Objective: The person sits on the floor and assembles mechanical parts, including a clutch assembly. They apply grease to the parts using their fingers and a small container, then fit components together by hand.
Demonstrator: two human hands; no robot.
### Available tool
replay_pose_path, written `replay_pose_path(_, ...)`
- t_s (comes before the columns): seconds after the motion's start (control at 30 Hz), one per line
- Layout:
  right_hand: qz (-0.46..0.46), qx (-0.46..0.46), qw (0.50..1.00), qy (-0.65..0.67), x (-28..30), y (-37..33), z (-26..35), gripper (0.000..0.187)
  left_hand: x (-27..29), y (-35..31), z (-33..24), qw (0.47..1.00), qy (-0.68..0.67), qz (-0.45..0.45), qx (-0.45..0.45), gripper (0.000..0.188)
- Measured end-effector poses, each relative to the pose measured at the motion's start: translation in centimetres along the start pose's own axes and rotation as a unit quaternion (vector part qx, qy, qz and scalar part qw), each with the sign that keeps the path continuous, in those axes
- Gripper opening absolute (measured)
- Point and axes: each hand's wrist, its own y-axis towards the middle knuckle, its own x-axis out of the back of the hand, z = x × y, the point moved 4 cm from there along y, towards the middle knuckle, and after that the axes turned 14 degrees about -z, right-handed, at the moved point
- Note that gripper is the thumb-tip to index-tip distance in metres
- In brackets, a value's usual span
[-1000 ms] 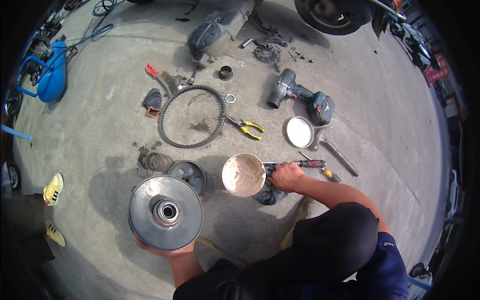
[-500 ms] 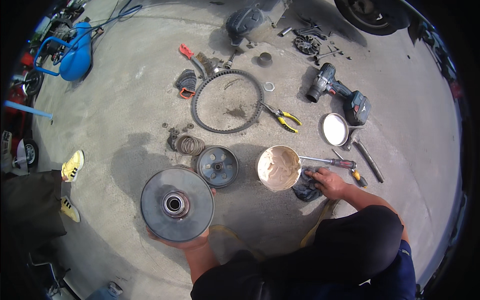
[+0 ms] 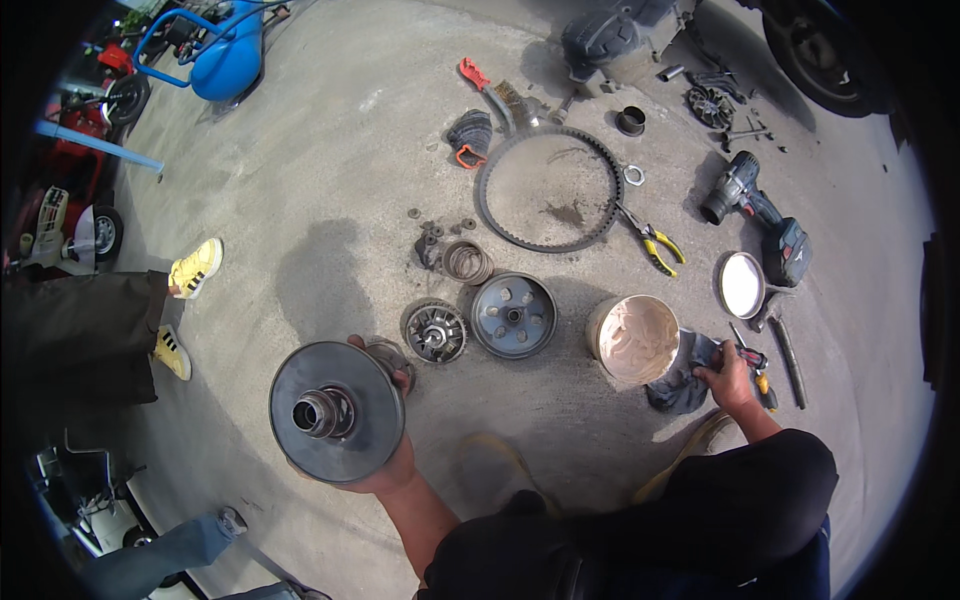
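A round grey metal pulley (image 3: 365, 440) with a protruding threaded hub is gripped in my left hand (image 3: 392, 472), tilted above the concrete. Most of that hand is hidden behind the disc; fingertips show at its upper right edge. My right hand (image 3: 732, 385) pinches a dark grey rag (image 3: 678, 388), part of which lies against an open tub (image 3: 596, 340) of pale, creamy grease (image 3: 640, 342). Between the pulley and the tub lie a toothed round metal part (image 3: 436, 332) and a shallow drum with holes (image 3: 513, 312). A coil spring (image 3: 467, 262) stands behind them.
Farther back lie a toothed drive belt (image 3: 484, 205), yellow-handled pliers (image 3: 660, 248), a cordless impact wrench (image 3: 750, 200) and a white lid (image 3: 742, 285). Someone's yellow shoes (image 3: 196, 268) are at the left, with another person's leg (image 3: 165, 555) lower down. A blue tank (image 3: 228, 65) stands far left.
The view has swung left, so the floor items sit farther right. My left hand has tilted the pulley and moved it left, uncovering the toothed part. My right hand has gathered up the rag's edge.
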Motion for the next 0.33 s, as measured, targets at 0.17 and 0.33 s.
replay_pose_path(0.17,0.026,0.172,0.958,-0.229,0.6,-0.6,1.8,0.042,1.1,0.1,-1.7,0.999,-0.045,-0.003,-0.03,0.094)
replay_pose_path(0.33,0.09,0.122,0.945,-0.291,-0.9,-0.3,0.6,0.042,2.6,0.2,-3.4,0.998,-0.056,0.024,-0.035,0.095)
